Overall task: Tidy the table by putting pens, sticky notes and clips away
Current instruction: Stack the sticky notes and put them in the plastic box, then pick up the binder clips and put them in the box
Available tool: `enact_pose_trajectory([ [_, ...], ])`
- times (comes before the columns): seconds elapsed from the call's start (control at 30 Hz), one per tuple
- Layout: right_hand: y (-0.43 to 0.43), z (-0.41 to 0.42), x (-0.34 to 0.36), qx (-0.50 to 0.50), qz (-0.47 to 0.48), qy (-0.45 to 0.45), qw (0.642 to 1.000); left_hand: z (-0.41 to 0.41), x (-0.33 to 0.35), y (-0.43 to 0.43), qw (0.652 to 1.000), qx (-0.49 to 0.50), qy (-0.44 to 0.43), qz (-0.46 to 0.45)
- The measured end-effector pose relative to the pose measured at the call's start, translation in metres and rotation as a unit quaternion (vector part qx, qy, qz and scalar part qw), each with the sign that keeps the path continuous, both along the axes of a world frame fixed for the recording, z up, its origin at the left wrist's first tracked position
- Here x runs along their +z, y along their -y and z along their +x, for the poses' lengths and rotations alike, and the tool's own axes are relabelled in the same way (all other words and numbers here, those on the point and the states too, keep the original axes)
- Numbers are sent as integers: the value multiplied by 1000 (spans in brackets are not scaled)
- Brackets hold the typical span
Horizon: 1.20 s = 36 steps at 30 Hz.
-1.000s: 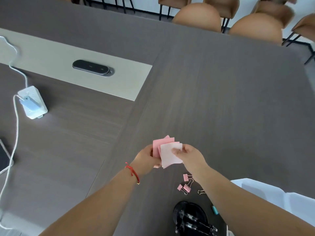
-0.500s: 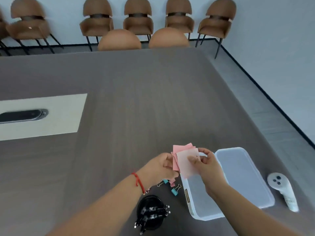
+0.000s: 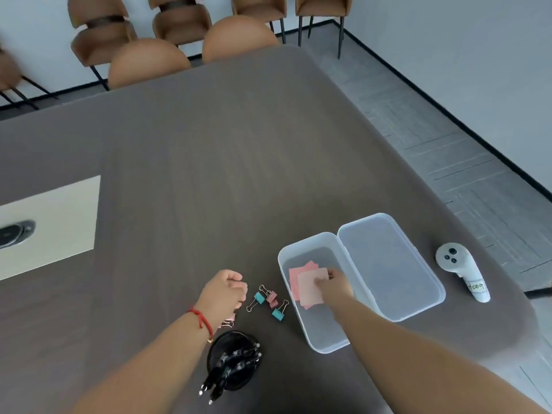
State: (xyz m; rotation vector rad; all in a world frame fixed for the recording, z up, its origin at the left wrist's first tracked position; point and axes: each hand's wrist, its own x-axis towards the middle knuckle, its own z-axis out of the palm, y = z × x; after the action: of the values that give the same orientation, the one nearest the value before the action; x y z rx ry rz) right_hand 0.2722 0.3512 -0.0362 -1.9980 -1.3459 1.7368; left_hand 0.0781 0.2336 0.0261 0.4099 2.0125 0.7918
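Pink sticky notes (image 3: pixel 304 283) lie fanned inside the clear plastic box (image 3: pixel 307 243), and my right hand (image 3: pixel 334 283) is down in the box with its fingers on them. My left hand (image 3: pixel 225 291) hovers over the table as a loose fist holding nothing. Between the hands, several teal and pink binder clips (image 3: pixel 270 300) lie on the dark table. One more pink clip (image 3: pixel 228 323) peeks out under my left wrist. A black mesh pen holder (image 3: pixel 231 361) with several black pens stands near the front edge.
The box's hinged lid (image 3: pixel 388 264) lies open to the right. A white controller (image 3: pixel 461 271) rests near the table's right edge. A beige inset panel (image 3: pixel 50 225) with a dark socket is at the left. Brown chairs (image 3: pixel 149 59) line the far side.
My right hand carried the sticky notes from in front of me down into the box. My left hand let go of them and closed into a fist. The view swung right.
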Motion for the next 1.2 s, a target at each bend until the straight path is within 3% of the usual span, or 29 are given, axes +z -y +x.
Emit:
enact_pose_trajectory([
  [0.2,-22,-20,-8,72,58,30,995,-34,-11,12,995,63,-39,-64],
  [0.33,-25,-25,-6,229,118,189,948,-46,-25,17,991,67,-49,-101],
  [0.37,-21,-27,2,233,150,197,940,-48,-29,19,991,39,-65,-113],
  [0.43,-5,-30,26,209,268,115,934,-54,-37,24,977,-74,-134,-147],
  [0.5,19,-39,50,258,399,6,880,-58,-46,30,950,-190,-187,-160],
  [0.57,42,-51,60,424,415,-17,805,-56,-51,34,928,-269,-202,-158],
  [0.63,59,-66,54,555,350,46,754,-54,-55,36,912,-313,-214,-158],
  [0.73,63,-83,44,614,277,164,720,-54,-64,37,895,-343,-240,-156],
  [0.87,63,-97,12,692,244,280,619,-50,-72,38,870,-393,-250,-160],
  [1.0,63,-104,6,683,178,313,635,-46,-82,40,855,-421,-271,-136],
  [1.2,68,-106,1,664,166,315,657,-48,-86,39,836,-450,-294,-107],
])
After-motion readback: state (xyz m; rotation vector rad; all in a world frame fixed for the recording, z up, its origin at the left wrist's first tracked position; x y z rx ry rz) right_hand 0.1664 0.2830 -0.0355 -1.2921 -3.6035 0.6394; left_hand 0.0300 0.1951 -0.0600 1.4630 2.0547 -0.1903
